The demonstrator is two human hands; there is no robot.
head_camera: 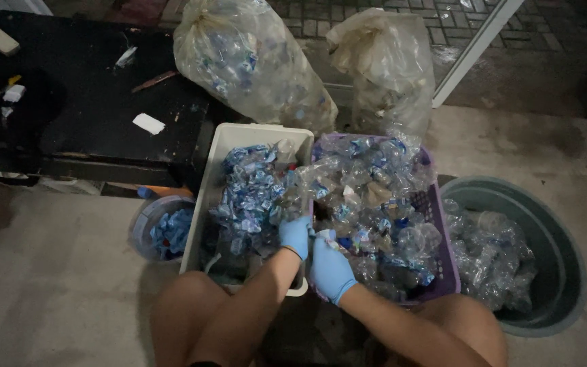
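Note:
Both my hands wear blue gloves. My left hand (295, 236) is closed over the near edge of the heap, where the white bin (223, 155) meets the purple basket (442, 204). My right hand (331, 270) sits just below it, fingers curled around a crushed clear plastic bottle (326, 236) with a white cap end. The white bin holds several crushed bottles with blue labels. The purple basket is piled with clear crushed bottles (368, 183). My bare knees frame the bottom of the view.
A grey round tub (557, 224) with stripped clear bottles stands at right. A small bucket (145, 219) of blue labels sits at left. Two big clear sacks (249, 54) of bottles lean behind the bins. A dark low platform (90, 115) with scraps lies at far left.

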